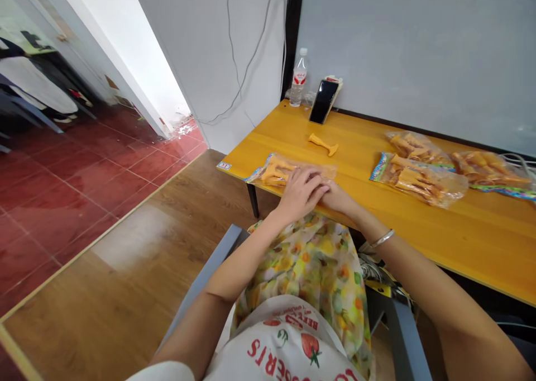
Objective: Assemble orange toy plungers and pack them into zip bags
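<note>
My left hand [299, 194] lies on a clear plastic bag [288, 170] of orange moulded pieces at the table's near edge, with its fingers curled over the bag. My right hand [337, 198] sits against it on the right, fingertips partly hidden behind my left hand. A loose orange piece [323, 144] lies on the table just beyond them. Further right are several similar sealed bags, including one with a colourful strip [419, 180], another behind it [414, 149], and a third [489, 170] at the far right.
The yellow wooden table [439, 224] stands against a grey wall. A black phone [323, 101] and a plastic water bottle [298, 78] stand at its back. A cable [517, 163] lies at the right. A doorway and red tiled floor lie to the left.
</note>
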`<action>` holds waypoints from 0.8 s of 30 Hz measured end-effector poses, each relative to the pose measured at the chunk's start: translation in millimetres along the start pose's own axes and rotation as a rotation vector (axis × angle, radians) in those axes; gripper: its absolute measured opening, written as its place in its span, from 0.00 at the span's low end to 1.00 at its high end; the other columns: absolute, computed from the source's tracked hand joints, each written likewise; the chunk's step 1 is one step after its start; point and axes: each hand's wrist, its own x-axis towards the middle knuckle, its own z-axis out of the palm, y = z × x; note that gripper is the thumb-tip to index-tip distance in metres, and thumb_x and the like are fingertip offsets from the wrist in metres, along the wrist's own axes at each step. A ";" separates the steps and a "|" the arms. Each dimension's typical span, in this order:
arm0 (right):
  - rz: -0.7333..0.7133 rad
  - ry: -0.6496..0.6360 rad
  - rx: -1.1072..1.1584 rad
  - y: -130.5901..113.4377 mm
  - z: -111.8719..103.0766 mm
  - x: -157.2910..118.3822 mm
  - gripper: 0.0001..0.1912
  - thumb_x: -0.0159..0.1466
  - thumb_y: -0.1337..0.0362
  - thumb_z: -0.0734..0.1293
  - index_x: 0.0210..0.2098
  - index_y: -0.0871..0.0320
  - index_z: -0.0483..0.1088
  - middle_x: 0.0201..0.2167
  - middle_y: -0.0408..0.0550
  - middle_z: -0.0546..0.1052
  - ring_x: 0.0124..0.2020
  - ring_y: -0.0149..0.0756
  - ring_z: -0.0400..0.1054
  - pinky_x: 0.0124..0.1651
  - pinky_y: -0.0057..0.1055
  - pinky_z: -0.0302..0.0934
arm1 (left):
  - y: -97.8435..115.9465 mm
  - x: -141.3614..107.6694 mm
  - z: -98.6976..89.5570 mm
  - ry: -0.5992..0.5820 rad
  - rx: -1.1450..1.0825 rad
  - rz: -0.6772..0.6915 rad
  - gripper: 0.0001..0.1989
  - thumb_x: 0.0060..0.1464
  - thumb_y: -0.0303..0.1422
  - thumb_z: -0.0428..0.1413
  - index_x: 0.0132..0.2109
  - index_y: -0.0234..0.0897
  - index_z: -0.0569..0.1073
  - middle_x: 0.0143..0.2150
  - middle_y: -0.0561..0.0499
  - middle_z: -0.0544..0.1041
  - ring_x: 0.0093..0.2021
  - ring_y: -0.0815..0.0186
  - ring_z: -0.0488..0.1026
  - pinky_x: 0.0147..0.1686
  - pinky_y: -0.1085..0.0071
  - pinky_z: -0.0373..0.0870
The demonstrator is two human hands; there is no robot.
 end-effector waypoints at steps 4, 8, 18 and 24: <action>0.148 0.063 -0.001 -1.3 -21.3 -10.6 0.17 0.62 0.55 0.68 0.48 0.54 0.77 0.49 0.51 0.81 0.52 0.45 0.75 0.60 0.47 0.67 | -23.9 -5.2 -24.7 -0.009 0.102 -0.106 0.15 0.68 0.42 0.49 0.50 0.41 0.75 0.58 0.43 0.75 0.63 0.55 0.67 0.68 0.50 0.55; 0.346 0.233 -0.195 24.9 -60.2 -3.5 0.13 0.63 0.56 0.65 0.38 0.57 0.78 0.40 0.50 0.83 0.45 0.44 0.77 0.57 0.49 0.68 | -56.6 -14.1 -35.9 -0.035 0.243 -0.272 0.16 0.67 0.42 0.50 0.56 0.45 0.75 0.65 0.44 0.71 0.69 0.49 0.61 0.69 0.40 0.50; 0.564 0.152 -0.902 69.1 -84.2 109.4 0.30 0.68 0.65 0.62 0.68 0.66 0.60 0.64 0.68 0.69 0.61 0.52 0.68 0.61 0.46 0.63 | -67.8 -18.3 -19.9 -0.101 0.326 -0.334 0.20 0.67 0.42 0.48 0.60 0.48 0.75 0.68 0.42 0.68 0.67 0.41 0.64 0.62 0.33 0.60; 0.584 0.162 -1.010 60.9 -80.5 81.1 0.29 0.70 0.61 0.59 0.69 0.58 0.59 0.54 0.67 0.76 0.52 0.57 0.74 0.54 0.53 0.64 | -91.7 -8.6 -22.4 -0.109 0.352 -0.405 0.22 0.67 0.43 0.49 0.62 0.44 0.73 0.69 0.39 0.66 0.68 0.38 0.62 0.62 0.31 0.59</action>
